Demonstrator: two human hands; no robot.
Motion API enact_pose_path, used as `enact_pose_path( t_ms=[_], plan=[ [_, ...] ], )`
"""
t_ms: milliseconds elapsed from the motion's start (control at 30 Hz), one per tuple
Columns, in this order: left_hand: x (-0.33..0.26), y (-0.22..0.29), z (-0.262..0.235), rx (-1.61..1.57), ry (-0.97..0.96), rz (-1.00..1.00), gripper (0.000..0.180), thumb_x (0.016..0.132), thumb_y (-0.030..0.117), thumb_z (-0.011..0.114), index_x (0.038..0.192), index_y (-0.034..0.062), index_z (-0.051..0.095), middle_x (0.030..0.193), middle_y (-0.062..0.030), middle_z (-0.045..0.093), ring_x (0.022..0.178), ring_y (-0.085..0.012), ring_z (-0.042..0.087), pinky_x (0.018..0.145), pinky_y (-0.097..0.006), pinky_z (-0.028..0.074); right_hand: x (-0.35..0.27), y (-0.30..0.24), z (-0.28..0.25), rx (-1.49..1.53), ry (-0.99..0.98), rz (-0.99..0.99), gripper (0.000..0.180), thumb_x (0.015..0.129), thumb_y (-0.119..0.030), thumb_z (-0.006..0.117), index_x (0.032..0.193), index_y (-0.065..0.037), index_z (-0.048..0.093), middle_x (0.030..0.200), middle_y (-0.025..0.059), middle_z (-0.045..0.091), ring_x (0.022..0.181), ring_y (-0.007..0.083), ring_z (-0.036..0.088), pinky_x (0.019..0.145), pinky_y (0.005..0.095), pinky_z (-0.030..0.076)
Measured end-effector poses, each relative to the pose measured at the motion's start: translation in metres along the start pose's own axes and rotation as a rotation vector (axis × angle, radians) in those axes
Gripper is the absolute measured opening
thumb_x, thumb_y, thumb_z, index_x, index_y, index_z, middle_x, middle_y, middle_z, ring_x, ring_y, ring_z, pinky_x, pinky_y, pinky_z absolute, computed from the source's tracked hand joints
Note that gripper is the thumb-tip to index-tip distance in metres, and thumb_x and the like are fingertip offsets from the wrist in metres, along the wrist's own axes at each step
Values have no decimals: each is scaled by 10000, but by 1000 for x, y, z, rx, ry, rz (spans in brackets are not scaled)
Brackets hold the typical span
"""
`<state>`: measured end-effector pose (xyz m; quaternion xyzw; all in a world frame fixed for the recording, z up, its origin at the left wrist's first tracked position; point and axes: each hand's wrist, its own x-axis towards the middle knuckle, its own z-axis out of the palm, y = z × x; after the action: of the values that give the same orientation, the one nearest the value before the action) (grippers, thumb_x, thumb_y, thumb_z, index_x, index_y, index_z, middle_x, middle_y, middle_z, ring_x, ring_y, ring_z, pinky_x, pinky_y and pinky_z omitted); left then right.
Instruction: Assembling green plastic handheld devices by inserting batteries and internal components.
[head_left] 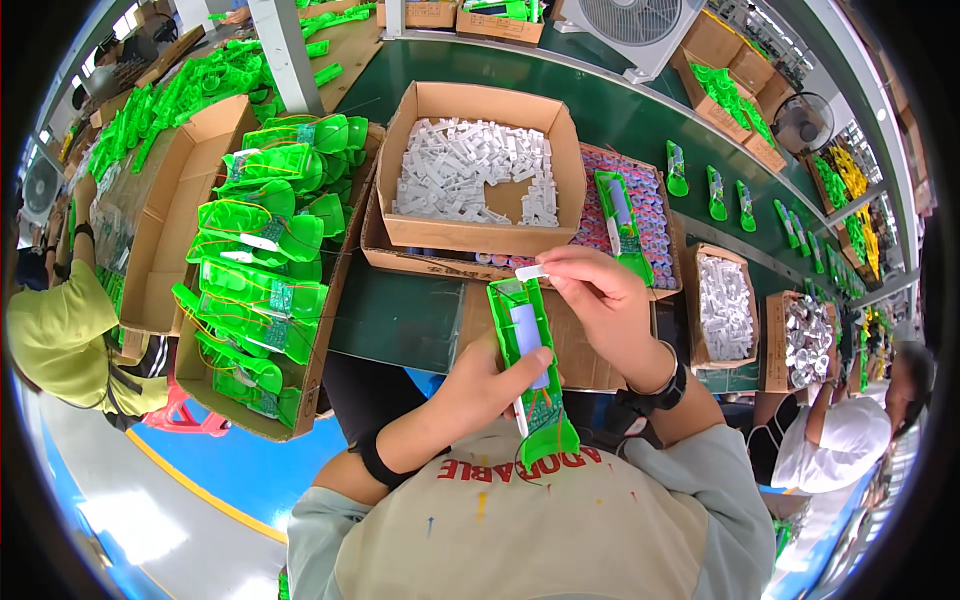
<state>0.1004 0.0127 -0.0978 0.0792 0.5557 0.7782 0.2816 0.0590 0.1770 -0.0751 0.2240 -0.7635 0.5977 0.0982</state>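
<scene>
My left hand [478,388] is closed round a long green plastic housing [550,445], thumb pressed on the purple-white cylindrical battery [527,335] inside it. A small circuit board with thin wires shows in its lower part. Over the housing's far end, my right hand [605,300] pinches a small white plastic piece [530,272]; whether the piece touches the housing I cannot tell. Beyond my hands stands a cardboard box [480,236] of loose white plastic pieces [450,165]. Under and beside it are packed batteries [655,205], with another green housing [622,228] lying on them.
At left, a long carton [330,330] is heaped with wired green housings [265,295]. Smaller boxes of white parts [725,305] and shiny parts [808,338] stand at right. Green housings [717,195] line the green belt beyond. Co-workers sit on both sides, in a yellow-green shirt [65,335] and white shirt [835,445].
</scene>
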Motion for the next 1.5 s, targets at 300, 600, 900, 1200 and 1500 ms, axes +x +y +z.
enact_pose_path(
  t_ms=[300, 600, 900, 1200, 1500],
  plan=[
    [2, 1, 0, 23, 11, -34, 233, 845, 227, 518, 953, 21, 497, 811, -65, 621, 650, -102, 587, 461, -220, 451, 8, -2, -5, -358, -173, -347, 212, 697, 36, 624, 895, -42, 615, 945, 69, 596, 838, 235, 579, 695, 306, 466],
    [4, 1, 1, 5, 9, -11, 236, 846, 229, 520, 939, 12, 498, 769, -55, 605, 614, -94, 574, 451, -222, 445, 8, -1, -7, -406, -190, -352, 206, 692, 35, 622, 883, -43, 610, 954, 56, 586, 849, 239, 562, 710, 324, 449],
    [6, 7, -5, 62, -128, -187, 248, 871, 153, 455, 1040, -23, 414, 860, -132, 586, 802, -219, 611, 694, -328, 503, 21, -3, -19, -428, -490, -282, 249, 768, 26, 530, 990, -50, 611, 1145, 80, 514, 963, 255, 508, 786, 335, 417],
    [7, 6, -7, -81, -162, -133, 333, 859, 288, 467, 1025, 1, 435, 839, -149, 587, 810, -224, 599, 699, -326, 489, -12, -14, -28, -44, -297, 293, 130, 841, -131, 536, 909, -32, 584, 956, 63, 570, 795, 138, 549, 645, 258, 430],
    [23, -1, -3, -16, -68, -55, 307, 871, 281, 461, 992, -1, 448, 850, -155, 589, 790, -204, 593, 686, -313, 490, -35, -43, -36, -203, -847, 483, 300, 812, -295, 565, 707, -22, 501, 557, 91, 538, 474, 218, 523, 450, 325, 383]
  ],
)
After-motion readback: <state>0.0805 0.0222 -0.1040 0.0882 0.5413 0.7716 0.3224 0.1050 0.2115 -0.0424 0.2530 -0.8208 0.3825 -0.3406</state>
